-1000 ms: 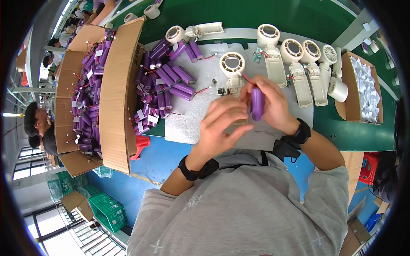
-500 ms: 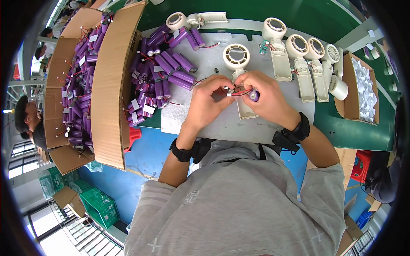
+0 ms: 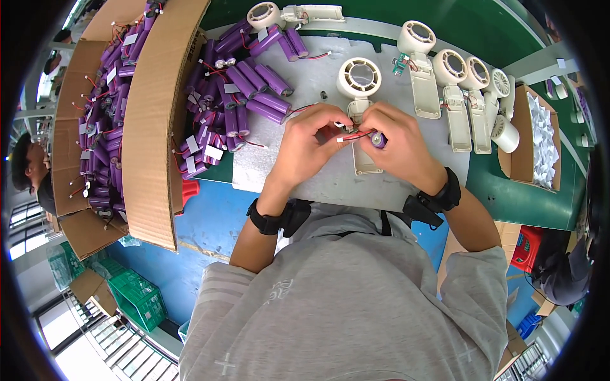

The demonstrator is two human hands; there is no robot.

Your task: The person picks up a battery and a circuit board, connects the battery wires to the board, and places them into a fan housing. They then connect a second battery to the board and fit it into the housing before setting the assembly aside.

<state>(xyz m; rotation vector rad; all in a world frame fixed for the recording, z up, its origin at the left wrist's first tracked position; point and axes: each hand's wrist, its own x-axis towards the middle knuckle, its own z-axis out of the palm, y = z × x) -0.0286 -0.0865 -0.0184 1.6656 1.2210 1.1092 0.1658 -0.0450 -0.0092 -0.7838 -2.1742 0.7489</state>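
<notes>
My right hand (image 3: 401, 141) is closed around a purple battery cell (image 3: 379, 139), whose end shows under the fingers. Red and black wires (image 3: 357, 135) run from it to a white plug (image 3: 341, 140) between my hands. With thumb and forefinger pinched, my left hand (image 3: 310, 141) grips a small white connector (image 3: 339, 125), mostly hidden by the fingers. Beneath both hands lies a cream handheld fan (image 3: 359, 77), its round head pointing away from me and its opened handle (image 3: 367, 164) partly covered by my hands.
Loose purple battery cells (image 3: 267, 106) are heaped left of the grey mat (image 3: 254, 171), beside a cardboard box (image 3: 155, 127) full of them. Several opened fans (image 3: 424, 86) and a green circuit board (image 3: 399, 64) lie to the right. A smaller box (image 3: 521, 136) holds white pieces.
The whole view has shifted slightly. Both hands stay close together over the fan, still holding the battery cell and connector, with only small finger movements.
</notes>
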